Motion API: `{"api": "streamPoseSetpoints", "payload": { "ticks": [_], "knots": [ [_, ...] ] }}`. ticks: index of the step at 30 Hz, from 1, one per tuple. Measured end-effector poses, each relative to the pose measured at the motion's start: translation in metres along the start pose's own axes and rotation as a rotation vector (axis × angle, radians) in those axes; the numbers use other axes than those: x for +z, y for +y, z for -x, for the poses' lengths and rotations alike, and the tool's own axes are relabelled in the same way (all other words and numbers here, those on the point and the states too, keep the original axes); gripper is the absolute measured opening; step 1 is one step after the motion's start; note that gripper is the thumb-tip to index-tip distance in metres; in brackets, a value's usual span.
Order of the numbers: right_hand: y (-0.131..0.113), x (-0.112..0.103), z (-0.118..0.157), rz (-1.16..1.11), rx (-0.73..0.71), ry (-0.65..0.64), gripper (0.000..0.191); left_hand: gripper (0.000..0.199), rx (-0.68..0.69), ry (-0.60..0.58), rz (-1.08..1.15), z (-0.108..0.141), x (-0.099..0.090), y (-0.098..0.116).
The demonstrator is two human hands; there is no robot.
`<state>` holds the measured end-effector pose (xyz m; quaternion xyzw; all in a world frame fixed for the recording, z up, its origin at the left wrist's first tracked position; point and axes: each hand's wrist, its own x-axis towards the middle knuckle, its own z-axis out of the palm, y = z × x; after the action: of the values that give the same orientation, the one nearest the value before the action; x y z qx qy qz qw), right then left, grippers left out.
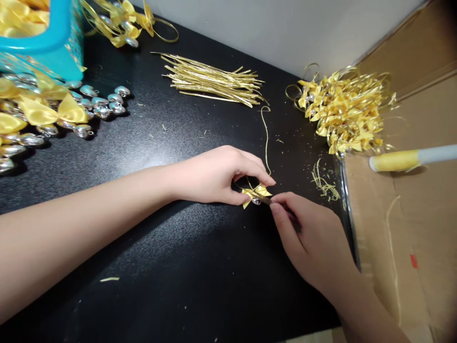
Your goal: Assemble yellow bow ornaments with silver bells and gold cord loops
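While pinching a yellow bow [263, 190] with the left hand [222, 175], just ahead of the right hand [311, 236], holding a slim tool [264, 199] over it, pinched between right thumb and forefinger; with gold ties [214, 81] beyond the left hand, clustered yellow bows [348, 114] beyond the right.

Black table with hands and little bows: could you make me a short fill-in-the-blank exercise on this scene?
1. The person's ____ hand holds a thin tool at a small bow.
2. The table is coloured ____.
3. The shiny charms near the basket are coloured ____.

Missing words: right; black; silver.
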<state>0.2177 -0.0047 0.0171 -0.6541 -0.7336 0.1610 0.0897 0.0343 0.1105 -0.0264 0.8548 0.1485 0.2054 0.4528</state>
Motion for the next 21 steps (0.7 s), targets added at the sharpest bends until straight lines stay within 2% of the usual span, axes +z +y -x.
{"api": "streamPoseSetpoints", "payload": {
  "ticks": [21],
  "knots": [
    [0.0014,0.0081,-0.0011,0.077,-0.046,0.129,0.023,0.041,-0.035,-0.001,0.008,-0.0008,-0.0004,0.0020]
  ]
}}
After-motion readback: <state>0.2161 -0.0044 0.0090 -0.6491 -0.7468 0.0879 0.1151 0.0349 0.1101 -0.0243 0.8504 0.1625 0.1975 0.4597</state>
